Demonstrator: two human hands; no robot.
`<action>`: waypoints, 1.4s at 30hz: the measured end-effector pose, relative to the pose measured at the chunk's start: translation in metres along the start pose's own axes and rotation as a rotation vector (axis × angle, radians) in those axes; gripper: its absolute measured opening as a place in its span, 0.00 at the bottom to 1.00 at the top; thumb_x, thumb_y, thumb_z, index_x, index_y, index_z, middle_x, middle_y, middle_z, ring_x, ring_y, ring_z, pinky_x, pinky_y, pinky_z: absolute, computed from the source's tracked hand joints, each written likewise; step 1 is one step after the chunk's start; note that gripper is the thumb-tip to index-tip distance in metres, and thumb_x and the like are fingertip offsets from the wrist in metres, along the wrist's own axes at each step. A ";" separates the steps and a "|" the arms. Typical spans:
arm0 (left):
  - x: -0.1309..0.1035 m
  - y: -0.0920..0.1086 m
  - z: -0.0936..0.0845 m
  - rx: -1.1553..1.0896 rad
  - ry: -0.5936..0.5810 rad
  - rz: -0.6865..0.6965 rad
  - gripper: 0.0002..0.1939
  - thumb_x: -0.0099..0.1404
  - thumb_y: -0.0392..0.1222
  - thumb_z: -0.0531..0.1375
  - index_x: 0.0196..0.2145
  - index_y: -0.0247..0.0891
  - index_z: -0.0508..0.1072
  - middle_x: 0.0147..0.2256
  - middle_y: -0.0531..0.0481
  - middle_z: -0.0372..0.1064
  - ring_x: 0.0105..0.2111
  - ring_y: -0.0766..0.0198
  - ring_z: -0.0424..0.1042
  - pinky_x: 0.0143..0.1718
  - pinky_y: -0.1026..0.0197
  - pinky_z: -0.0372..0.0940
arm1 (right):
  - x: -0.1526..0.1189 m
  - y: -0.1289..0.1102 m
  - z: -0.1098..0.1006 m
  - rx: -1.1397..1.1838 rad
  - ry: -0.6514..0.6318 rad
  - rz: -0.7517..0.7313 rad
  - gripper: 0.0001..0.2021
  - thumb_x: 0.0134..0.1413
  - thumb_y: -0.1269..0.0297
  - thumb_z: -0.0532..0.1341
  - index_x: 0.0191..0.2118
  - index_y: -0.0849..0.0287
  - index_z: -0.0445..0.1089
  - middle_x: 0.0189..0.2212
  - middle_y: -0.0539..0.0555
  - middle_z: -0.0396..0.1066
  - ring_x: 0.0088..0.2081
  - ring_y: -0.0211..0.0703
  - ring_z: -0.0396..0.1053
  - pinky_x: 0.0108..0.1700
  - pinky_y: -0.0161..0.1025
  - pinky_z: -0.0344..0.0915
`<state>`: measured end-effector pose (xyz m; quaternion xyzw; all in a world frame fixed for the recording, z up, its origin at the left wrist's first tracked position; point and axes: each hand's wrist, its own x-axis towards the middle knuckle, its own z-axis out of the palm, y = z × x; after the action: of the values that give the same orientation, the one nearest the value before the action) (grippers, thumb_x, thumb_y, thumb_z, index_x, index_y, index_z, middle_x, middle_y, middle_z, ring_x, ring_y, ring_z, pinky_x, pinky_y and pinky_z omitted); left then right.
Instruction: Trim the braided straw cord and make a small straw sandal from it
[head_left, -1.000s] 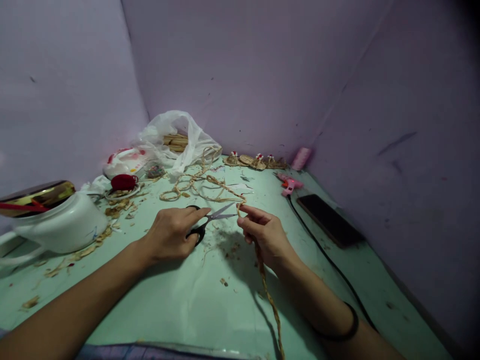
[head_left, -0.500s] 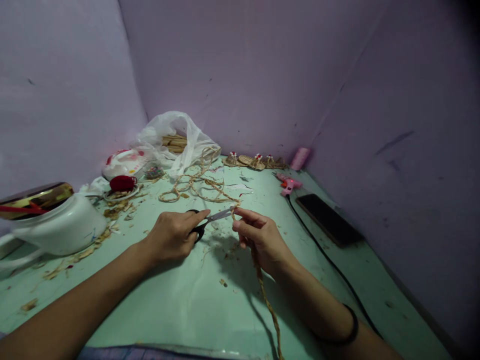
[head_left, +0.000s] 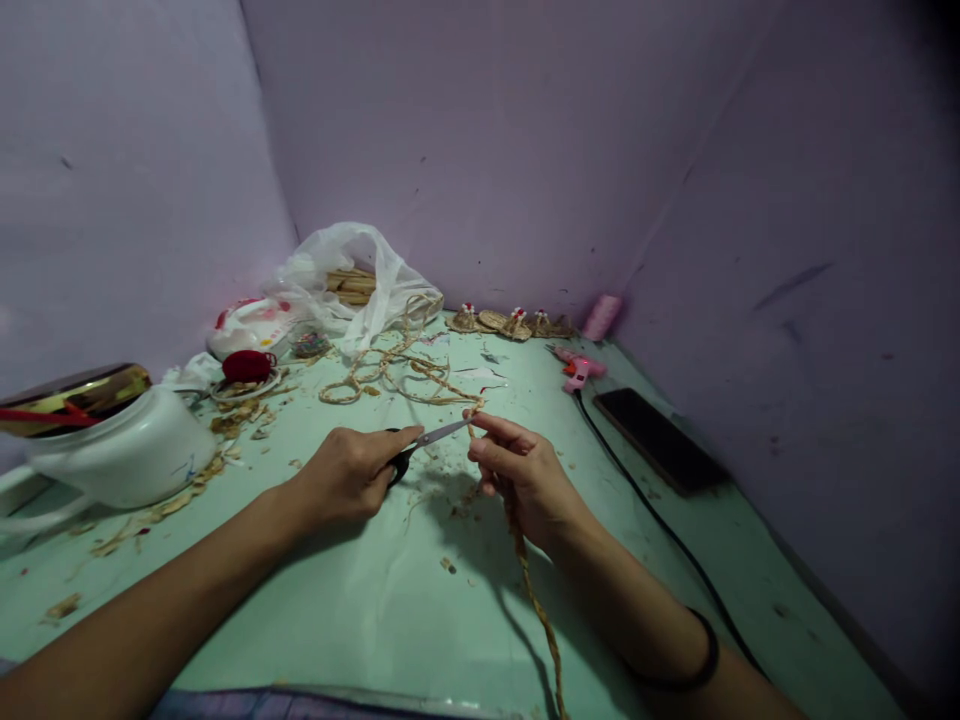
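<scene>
The left hand (head_left: 349, 472) gripped black-handled scissors (head_left: 442, 434), blade tips at the braided cord (head_left: 538, 605) pinched by the right hand (head_left: 531, 475). The cord trailed toward the table's (head_left: 352, 620) front edge; its loops lay nearer the back edge.

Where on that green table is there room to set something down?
Roomiest: the front patch, between the left forearm and the braided cord hanging from the right hand. A smaller, speckled patch lies right of the black cable, nearer than the phone. Crowded: the left, with white pot and scraps; the back, with plastic bag and cord loops.
</scene>
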<state>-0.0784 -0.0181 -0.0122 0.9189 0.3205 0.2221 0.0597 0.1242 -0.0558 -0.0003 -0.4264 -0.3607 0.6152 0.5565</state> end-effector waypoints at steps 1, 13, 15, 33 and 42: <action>0.001 0.001 -0.001 -0.045 -0.002 -0.026 0.27 0.53 0.28 0.49 0.51 0.38 0.64 0.36 0.50 0.73 0.32 0.66 0.71 0.33 0.67 0.64 | 0.000 0.000 0.000 0.013 0.000 0.011 0.21 0.32 0.67 0.67 0.39 0.64 0.70 0.18 0.47 0.66 0.15 0.29 0.58 0.16 0.30 0.56; 0.006 0.005 -0.001 -0.345 0.205 -0.318 0.19 0.55 0.37 0.55 0.46 0.35 0.68 0.31 0.51 0.72 0.26 0.69 0.68 0.27 0.68 0.64 | 0.000 0.004 -0.001 0.076 -0.140 0.045 0.20 0.42 0.67 0.63 0.45 0.60 0.67 0.20 0.45 0.62 0.18 0.28 0.57 0.20 0.29 0.61; 0.009 0.009 -0.003 -0.468 0.193 -0.386 0.20 0.54 0.39 0.56 0.45 0.32 0.68 0.30 0.50 0.72 0.26 0.67 0.69 0.27 0.67 0.65 | 0.000 0.005 -0.001 0.079 -0.148 0.056 0.20 0.42 0.67 0.63 0.46 0.60 0.67 0.20 0.45 0.61 0.18 0.28 0.56 0.19 0.29 0.60; 0.003 0.007 -0.002 0.246 0.009 0.040 0.28 0.51 0.35 0.53 0.52 0.34 0.61 0.33 0.47 0.69 0.30 0.59 0.68 0.29 0.58 0.62 | -0.003 0.001 0.003 0.156 -0.283 0.126 0.15 0.43 0.70 0.61 0.41 0.63 0.70 0.17 0.44 0.57 0.15 0.27 0.48 0.17 0.28 0.59; -0.001 -0.003 0.006 0.220 0.037 0.085 0.27 0.51 0.31 0.52 0.51 0.35 0.62 0.31 0.48 0.71 0.26 0.63 0.68 0.25 0.63 0.60 | -0.002 0.004 0.002 0.155 -0.259 0.113 0.16 0.43 0.71 0.61 0.42 0.64 0.69 0.16 0.44 0.59 0.15 0.27 0.50 0.17 0.29 0.60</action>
<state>-0.0784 -0.0164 -0.0189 0.9283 0.3050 0.2050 -0.0571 0.1211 -0.0587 -0.0030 -0.3190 -0.3563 0.7212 0.5011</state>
